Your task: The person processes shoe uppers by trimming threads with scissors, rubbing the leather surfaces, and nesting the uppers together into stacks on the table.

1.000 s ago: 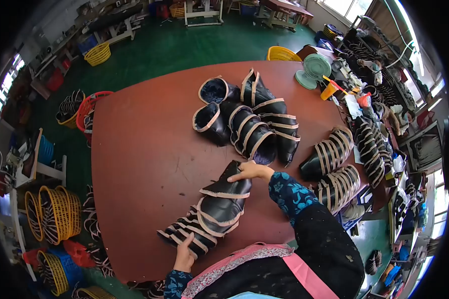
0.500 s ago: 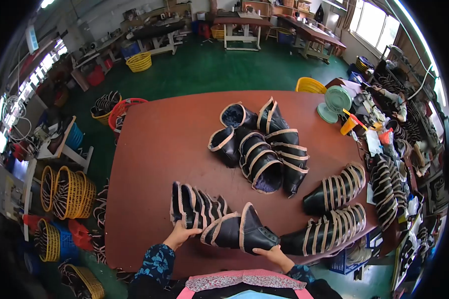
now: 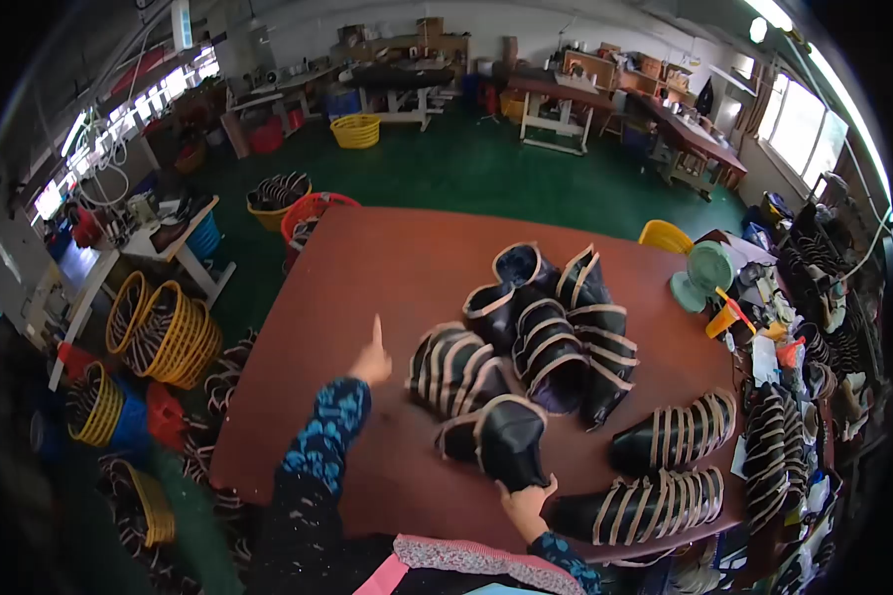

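My left hand (image 3: 372, 361) is raised over the left part of the brown table (image 3: 298, 397), index finger stretched out, holding nothing. Just right of it lies a nested row of black shoe uppers (image 3: 451, 372) with pale edges. My right hand (image 3: 526, 504) grips the lower end of a black shoe upper (image 3: 514, 436), which overlaps another dark upper at its left. Beyond these, a cluster of nested black uppers (image 3: 548, 352) lies on the table. Two more rows are at the right: an upper row (image 3: 675, 433) and a lower row (image 3: 635, 511) beside my right hand.
A green fan (image 3: 709, 268) and an orange cup (image 3: 721, 320) stand at the table's right edge, near cluttered stacks. Yellow baskets (image 3: 184, 342) holding uppers stand on the floor at left. A red basket (image 3: 313, 208) touches the far left corner. Workbenches (image 3: 556, 94) line the back.
My left hand has let go of the nested row, which now lies farther forward against the cluster. My right hand still holds its upper, now turned more upright. The view has swung left.
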Demonstrator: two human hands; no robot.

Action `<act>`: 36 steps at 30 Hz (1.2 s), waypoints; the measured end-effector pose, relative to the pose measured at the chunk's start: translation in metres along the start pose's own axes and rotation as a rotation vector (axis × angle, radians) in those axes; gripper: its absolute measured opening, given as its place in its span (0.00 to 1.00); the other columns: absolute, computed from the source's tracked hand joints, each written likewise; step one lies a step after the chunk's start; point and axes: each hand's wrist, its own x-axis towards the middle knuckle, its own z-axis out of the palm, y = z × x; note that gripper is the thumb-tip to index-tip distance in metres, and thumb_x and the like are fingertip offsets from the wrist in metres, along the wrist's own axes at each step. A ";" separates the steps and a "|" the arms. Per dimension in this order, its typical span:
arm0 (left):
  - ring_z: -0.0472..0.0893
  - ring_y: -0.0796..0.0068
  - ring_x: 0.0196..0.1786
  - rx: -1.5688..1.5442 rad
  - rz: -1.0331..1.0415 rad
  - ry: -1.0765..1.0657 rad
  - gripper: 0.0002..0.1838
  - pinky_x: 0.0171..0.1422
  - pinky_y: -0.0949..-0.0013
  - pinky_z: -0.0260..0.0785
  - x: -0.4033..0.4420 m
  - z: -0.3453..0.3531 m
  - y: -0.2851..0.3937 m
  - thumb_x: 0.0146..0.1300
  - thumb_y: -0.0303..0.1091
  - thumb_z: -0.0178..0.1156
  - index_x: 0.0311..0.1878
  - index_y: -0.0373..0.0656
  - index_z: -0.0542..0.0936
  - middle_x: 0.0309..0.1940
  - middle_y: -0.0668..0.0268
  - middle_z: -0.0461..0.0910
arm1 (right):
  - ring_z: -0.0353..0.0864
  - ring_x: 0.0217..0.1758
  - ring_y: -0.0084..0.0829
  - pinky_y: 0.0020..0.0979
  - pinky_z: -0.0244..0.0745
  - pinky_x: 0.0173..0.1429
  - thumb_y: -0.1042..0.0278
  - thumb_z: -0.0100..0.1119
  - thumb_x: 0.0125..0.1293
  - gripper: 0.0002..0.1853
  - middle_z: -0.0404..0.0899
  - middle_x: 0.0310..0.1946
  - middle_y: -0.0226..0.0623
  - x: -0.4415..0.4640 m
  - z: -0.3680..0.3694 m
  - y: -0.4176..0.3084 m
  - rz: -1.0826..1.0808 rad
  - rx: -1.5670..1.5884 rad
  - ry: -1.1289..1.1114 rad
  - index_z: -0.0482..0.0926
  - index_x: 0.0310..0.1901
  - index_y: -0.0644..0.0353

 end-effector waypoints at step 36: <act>0.83 0.77 0.45 -1.089 -0.087 -0.342 0.10 0.53 0.74 0.75 -0.232 0.218 0.075 0.70 0.29 0.67 0.51 0.36 0.84 0.43 0.67 0.86 | 0.74 0.68 0.26 0.31 0.66 0.74 0.66 0.61 0.76 0.25 0.78 0.65 0.35 -0.090 -0.180 0.044 0.784 1.748 -0.219 0.71 0.70 0.66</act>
